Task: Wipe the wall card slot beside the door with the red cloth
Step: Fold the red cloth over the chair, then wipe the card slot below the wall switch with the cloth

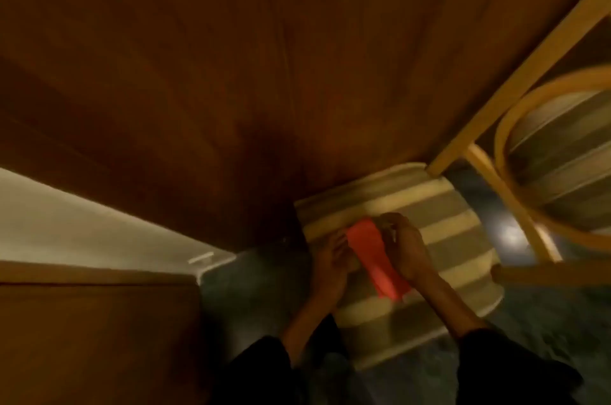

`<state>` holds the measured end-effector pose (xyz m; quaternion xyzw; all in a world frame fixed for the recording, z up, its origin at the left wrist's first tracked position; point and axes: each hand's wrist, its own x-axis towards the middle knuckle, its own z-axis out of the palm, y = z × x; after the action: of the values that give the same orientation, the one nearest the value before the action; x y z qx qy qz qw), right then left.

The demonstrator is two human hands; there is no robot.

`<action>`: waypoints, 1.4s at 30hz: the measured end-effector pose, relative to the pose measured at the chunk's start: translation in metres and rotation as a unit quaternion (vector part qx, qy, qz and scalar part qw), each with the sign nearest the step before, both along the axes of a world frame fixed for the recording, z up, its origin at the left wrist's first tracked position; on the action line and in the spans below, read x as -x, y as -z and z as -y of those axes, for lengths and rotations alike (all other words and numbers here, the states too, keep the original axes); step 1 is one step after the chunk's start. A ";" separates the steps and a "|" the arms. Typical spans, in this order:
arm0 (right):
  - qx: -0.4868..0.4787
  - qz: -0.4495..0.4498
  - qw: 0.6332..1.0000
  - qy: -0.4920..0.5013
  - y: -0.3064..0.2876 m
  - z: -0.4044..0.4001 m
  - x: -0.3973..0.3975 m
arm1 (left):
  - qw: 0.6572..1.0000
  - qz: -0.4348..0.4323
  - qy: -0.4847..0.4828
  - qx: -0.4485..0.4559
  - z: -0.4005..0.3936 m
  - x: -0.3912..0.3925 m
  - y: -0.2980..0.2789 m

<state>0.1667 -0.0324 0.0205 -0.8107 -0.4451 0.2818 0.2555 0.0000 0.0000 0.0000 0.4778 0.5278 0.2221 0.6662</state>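
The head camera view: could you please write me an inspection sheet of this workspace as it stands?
Surface: striped beige-and-grey cushioned seat beneath the hands, on blue-grey carpet.
Job's things: folded red cloth held over the seat; wall card slot not in view.
Clutter: nothing seen.
Grippers: left hand and right hand both grip the cloth.
Cables: nothing seen.
Surroundings: dark brown wooden panel ahead, light bentwood chair frame at right, pale wall strip at left; image dim and blurred.
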 end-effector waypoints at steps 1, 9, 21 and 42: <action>0.021 0.006 1.000 -0.007 0.028 0.005 -0.010 | 1.000 0.005 -0.017 0.024 0.006 -0.010 0.027; 0.136 -0.031 0.990 0.021 0.132 0.008 -0.021 | 0.975 0.011 -0.084 0.205 0.014 -0.058 0.125; 0.033 -0.254 0.966 -0.021 0.007 -0.015 0.078 | 0.982 0.006 -0.175 0.074 -0.015 0.044 -0.013; -0.473 -0.232 0.776 -0.348 -0.521 -0.165 0.372 | 0.750 0.123 -0.428 -0.490 -0.083 0.337 -0.557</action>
<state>-0.2055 0.1329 0.5412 -0.2879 -0.7011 0.2850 0.5868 -0.3367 0.0828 0.5575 0.4314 0.4093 0.7687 0.2356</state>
